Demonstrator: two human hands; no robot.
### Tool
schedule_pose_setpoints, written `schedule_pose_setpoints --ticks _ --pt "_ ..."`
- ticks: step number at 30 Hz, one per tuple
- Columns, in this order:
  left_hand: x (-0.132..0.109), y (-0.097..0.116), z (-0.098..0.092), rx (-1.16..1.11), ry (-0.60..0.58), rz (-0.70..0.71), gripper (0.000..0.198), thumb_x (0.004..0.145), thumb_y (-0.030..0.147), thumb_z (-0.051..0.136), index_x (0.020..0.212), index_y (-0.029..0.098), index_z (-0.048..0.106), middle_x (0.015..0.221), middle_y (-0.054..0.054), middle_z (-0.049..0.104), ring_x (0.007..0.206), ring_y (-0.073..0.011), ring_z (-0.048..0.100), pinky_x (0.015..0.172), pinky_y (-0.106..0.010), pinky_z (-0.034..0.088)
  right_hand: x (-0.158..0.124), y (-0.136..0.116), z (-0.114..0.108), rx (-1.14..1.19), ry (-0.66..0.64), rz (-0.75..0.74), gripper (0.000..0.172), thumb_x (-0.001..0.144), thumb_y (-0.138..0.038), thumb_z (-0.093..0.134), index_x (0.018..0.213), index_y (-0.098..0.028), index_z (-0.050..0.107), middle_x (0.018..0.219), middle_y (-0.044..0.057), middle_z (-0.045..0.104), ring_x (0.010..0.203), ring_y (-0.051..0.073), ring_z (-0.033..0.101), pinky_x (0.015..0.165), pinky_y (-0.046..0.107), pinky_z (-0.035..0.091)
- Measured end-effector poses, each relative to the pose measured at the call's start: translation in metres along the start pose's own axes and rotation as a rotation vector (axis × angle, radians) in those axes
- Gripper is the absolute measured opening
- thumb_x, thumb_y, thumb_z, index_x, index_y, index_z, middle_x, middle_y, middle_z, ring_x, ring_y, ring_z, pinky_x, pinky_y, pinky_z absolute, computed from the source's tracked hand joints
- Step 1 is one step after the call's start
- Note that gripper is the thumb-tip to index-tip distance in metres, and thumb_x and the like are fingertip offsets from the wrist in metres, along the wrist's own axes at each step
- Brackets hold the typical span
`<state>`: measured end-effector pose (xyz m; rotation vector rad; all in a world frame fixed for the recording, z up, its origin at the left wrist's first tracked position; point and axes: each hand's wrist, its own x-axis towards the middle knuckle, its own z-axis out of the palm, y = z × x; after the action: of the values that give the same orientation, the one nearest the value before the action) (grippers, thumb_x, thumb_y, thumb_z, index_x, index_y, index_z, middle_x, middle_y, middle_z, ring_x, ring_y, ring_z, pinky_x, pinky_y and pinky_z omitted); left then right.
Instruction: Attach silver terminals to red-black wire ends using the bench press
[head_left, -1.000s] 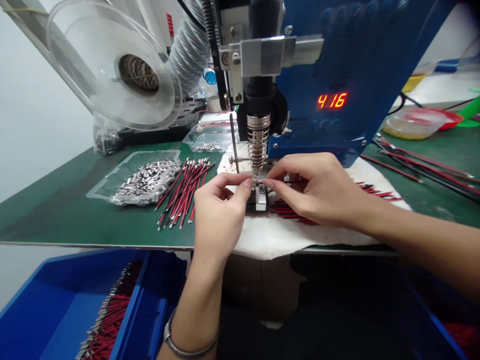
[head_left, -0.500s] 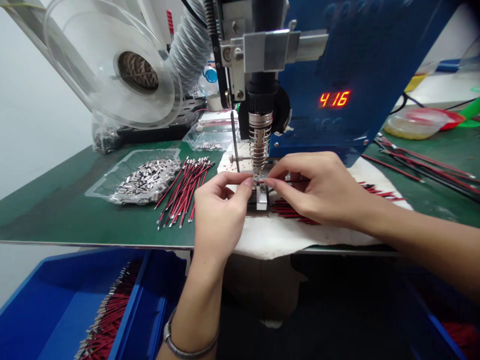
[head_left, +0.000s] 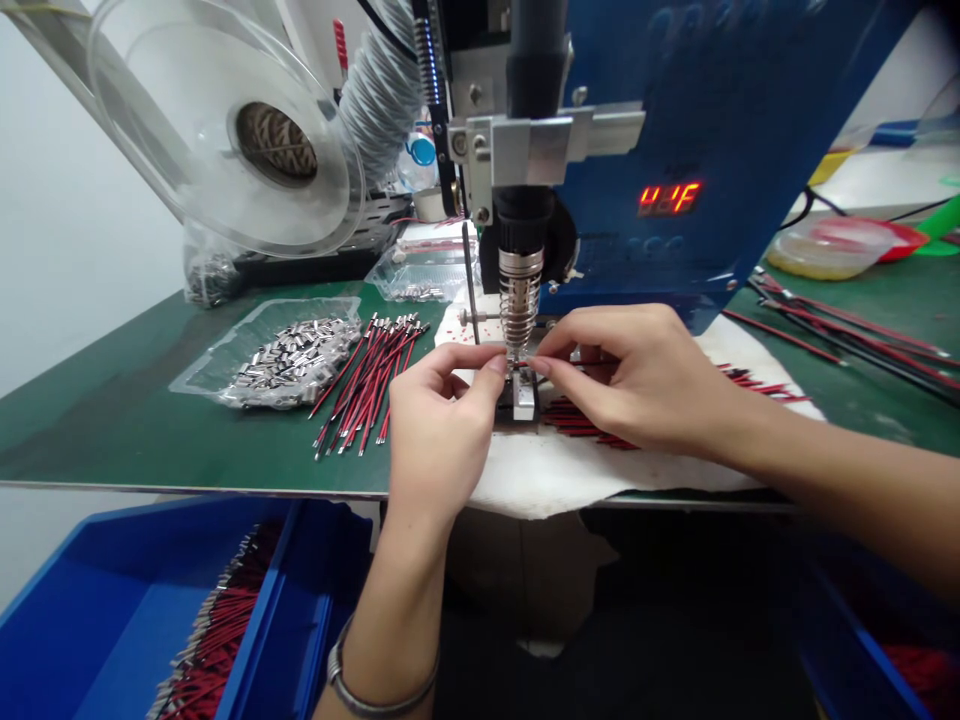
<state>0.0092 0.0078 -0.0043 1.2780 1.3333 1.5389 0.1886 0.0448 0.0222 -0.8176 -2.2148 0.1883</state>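
Observation:
My right hand (head_left: 645, 370) pinches a thin red-and-black wire, mostly hidden by the fingers, with its end at the machine's tip. Opposite it, my left hand (head_left: 439, 425) has thumb and index finger closed at the same spot; what lies between them is too small and covered to make out. Right above the fingertips stands the spring-wrapped soldering head (head_left: 519, 290). Below them sits a small metal fixture block (head_left: 523, 402) on the white cloth (head_left: 540, 480). Several red and black wires (head_left: 581, 420) lie on the cloth under my right hand.
Left of my hands are a bundle of wires with metal ends (head_left: 367, 385) and a clear tray of small metal parts (head_left: 217, 375). A blue machine (head_left: 622, 260) rises behind. Blue bins (head_left: 112, 600) stand below the table edge. A clear fume hood (head_left: 187, 130) hangs upper left.
The soldering head's clamp and upper shaft have moved down, and its spring looks more compressed. The red display digits look different. Both hands stay in place.

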Motion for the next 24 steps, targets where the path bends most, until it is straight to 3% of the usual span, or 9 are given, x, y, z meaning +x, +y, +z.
schedule_pose_setpoints --ticks 24 --pt "-0.0004 -0.0002 -0.0009 0.007 -0.010 0.007 0.017 0.082 0.035 0.081 0.088 0.019 0.079 0.063 0.000 0.063 0.052 -0.0099 0.045 0.049 -0.024 0.031 -0.0006 0.0000 -0.0008 -0.003 -0.015 0.034 0.012 0.092 -0.020 0.066 0.083 -0.020 0.073 0.073 0.001 0.073 0.051 0.012 0.052 0.052 0.031 0.039"
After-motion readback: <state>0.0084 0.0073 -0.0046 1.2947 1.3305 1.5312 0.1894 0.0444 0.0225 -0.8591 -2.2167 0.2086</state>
